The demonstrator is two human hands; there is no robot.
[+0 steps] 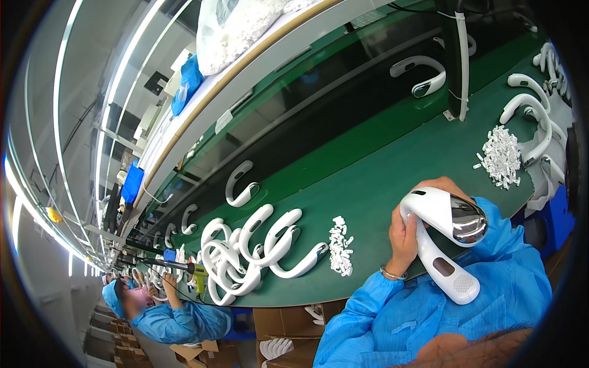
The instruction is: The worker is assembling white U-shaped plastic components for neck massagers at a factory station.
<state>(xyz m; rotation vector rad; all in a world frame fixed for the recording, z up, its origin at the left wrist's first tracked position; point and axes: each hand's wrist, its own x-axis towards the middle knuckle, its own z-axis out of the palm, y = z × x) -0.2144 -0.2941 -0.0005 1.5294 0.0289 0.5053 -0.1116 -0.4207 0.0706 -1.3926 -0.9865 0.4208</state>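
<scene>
A white U-shaped neckband device (435, 205) is held up in front of my chest at the lower right. One end is broad with a mirror-silver cap; the other carries a dark oval window and a patch of small holes. My left hand (403, 242) wraps round its curved middle, thumb on the near side. Behind the silver-capped end, my right hand (449, 185) grips it from the far side, its fingers mostly hidden. Left of my hands, small white plastic parts (340, 246) lie in a loose pile on the green bench (374, 202).
More white neckbands (245, 251) are heaped at the bench's left. Others ride on the dark conveyor (331, 116) beyond. A second small-parts pile (500, 157) lies at right, near a post (457, 67). A co-worker in blue (184, 322) sits left, by cardboard boxes (279, 325).
</scene>
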